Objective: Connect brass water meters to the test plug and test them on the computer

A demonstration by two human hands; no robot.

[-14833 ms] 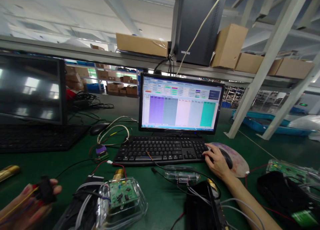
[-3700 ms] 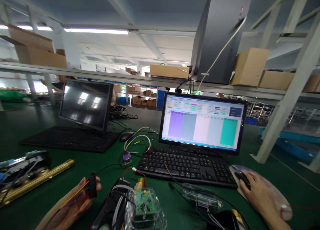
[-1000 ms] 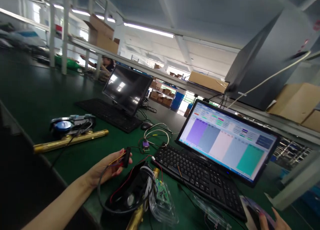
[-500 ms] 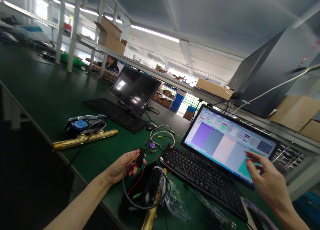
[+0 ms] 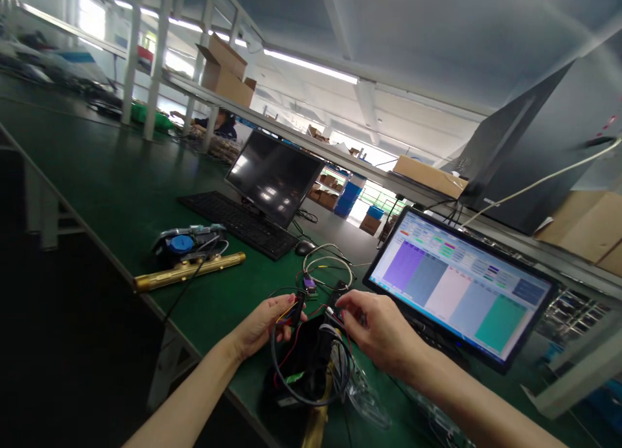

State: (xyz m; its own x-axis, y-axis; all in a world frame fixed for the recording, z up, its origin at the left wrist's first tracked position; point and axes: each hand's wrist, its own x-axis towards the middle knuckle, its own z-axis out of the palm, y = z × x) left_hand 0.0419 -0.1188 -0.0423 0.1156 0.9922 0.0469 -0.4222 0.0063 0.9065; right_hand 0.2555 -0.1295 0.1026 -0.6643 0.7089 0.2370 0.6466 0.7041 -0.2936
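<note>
My left hand (image 5: 269,325) is closed around a small black module (image 5: 300,307) with yellow, red and dark wires. Close by on the right, my right hand (image 5: 383,328) has its thumb and fingers pinched at a white wire connector (image 5: 331,312) with thin red wires; the fingertips partly hide it. Below the hands sits a black device (image 5: 299,370) with a looped grey cable, mounted on a brass pipe (image 5: 318,425) that is partly covered. Behind the hands lies a purple plug (image 5: 309,282) on a pale coiled cable.
A lit monitor (image 5: 457,286) stands at right, its keyboard mostly hidden by my right arm. Left of centre are a dark monitor (image 5: 276,176), a keyboard (image 5: 238,222), a mouse (image 5: 305,247) and another brass pipe (image 5: 189,271) with a blue-capped device. A person (image 5: 223,124) sits far back.
My right hand has moved left from in front of the lit screen to the white connector, and its fingers have closed. My left hand still holds the black module. The view has shifted slightly.
</note>
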